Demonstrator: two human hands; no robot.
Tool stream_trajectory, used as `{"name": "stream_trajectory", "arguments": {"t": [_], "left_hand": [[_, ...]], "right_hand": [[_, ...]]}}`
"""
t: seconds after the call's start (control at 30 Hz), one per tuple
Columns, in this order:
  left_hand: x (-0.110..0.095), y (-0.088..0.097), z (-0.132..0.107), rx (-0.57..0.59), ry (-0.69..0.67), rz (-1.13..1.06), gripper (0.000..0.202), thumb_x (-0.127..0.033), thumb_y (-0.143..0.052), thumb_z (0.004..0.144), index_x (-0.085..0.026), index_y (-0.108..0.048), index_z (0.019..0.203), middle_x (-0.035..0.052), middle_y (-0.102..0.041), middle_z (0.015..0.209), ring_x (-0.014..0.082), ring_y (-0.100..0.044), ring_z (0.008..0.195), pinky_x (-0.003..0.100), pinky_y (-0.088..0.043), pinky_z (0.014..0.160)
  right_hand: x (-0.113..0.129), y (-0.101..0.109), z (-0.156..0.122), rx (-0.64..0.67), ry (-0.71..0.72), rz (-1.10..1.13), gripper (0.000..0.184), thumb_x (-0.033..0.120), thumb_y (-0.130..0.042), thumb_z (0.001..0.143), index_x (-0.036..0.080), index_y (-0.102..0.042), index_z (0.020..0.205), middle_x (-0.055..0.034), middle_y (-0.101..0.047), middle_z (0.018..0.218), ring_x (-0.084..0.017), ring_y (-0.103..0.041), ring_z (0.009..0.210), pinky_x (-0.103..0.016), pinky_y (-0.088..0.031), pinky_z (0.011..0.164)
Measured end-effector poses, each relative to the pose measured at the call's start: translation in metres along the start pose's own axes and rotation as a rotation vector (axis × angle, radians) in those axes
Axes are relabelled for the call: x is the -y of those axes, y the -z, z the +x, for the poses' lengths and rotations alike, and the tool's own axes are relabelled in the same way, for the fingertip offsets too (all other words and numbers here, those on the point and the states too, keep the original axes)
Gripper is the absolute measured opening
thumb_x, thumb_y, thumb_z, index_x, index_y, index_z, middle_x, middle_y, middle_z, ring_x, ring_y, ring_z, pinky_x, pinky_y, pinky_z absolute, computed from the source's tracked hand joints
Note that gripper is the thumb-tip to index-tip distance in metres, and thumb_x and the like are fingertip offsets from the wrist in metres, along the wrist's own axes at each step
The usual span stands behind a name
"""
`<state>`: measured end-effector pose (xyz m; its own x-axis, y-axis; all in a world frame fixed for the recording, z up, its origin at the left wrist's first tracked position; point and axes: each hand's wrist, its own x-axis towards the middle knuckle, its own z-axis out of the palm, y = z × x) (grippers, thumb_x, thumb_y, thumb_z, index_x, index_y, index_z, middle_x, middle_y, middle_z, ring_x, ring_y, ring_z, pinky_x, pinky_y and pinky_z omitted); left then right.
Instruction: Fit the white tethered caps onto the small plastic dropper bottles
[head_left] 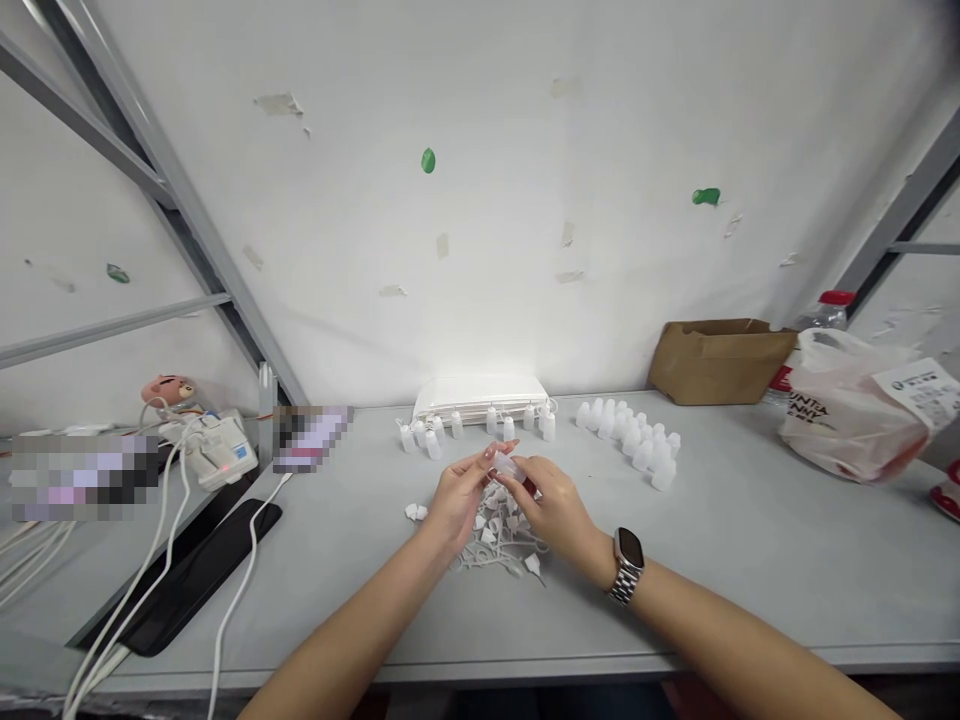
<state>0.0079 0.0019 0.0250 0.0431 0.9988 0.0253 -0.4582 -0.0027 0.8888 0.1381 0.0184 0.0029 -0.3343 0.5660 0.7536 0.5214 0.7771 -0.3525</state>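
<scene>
A small translucent white plastic bottle (510,466) is held tilted between my two hands, above the middle of the table. My right hand (559,500) is closed around the bottle's body. The fingers of my left hand (461,497) pinch at its other end; whether a cap sits between them I cannot make out. Below the hands lies a loose pile of white caps with ring straps (491,535). Beyond them, several small bottles with caps (433,445) stand upright. To the right, rows of small bottles without straps (636,440) stand upright.
A white stack (480,393) lies against the wall. At the right are a brown cardboard box (720,365) and a plastic bag (840,420) by a red-capped bottle (834,312). To the left lie a black phone or power bank (202,580), cables and a white power strip (221,450).
</scene>
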Motion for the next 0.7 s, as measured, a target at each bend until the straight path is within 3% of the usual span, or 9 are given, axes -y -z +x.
{"name": "stream_trajectory", "arguments": {"t": [0.3,0.43,0.7], "left_hand": [[-0.0016,0.0033,0.0008,0.007,0.048,-0.020,0.024,-0.029,-0.067,0.066,-0.016,-0.069,0.086,0.0103,-0.061,0.112,0.0240,-0.045,0.115,0.032,-0.032,0.093],[-0.0034,0.0066,0.0026,-0.049,0.027,-0.078,0.019,-0.022,-0.070,0.062,-0.019,-0.070,0.081,0.0061,-0.064,0.108,0.0222,-0.047,0.111,0.030,-0.033,0.091],[-0.0004,-0.0010,-0.0020,0.000,0.035,-0.169,0.016,-0.032,-0.065,0.068,-0.018,-0.068,0.074,0.0047,-0.067,0.091,0.0191,-0.053,0.099,0.030,-0.036,0.086]], "right_hand": [[-0.0072,0.0023,0.0005,-0.009,0.325,-0.384,0.021,0.015,-0.039,0.087,0.007,-0.050,0.103,-0.0068,-0.052,0.065,-0.018,-0.044,0.059,-0.031,-0.036,0.052],[-0.0048,0.0022,0.0017,-0.007,0.326,-0.414,0.019,0.015,-0.038,0.087,0.009,-0.051,0.100,-0.0059,-0.051,0.064,-0.017,-0.042,0.057,-0.031,-0.035,0.051],[0.0021,0.0010,-0.0005,-0.032,0.237,-0.291,0.013,0.017,-0.043,0.086,0.011,-0.054,0.090,-0.0049,-0.050,0.063,-0.017,-0.042,0.059,-0.029,-0.037,0.054]]}}
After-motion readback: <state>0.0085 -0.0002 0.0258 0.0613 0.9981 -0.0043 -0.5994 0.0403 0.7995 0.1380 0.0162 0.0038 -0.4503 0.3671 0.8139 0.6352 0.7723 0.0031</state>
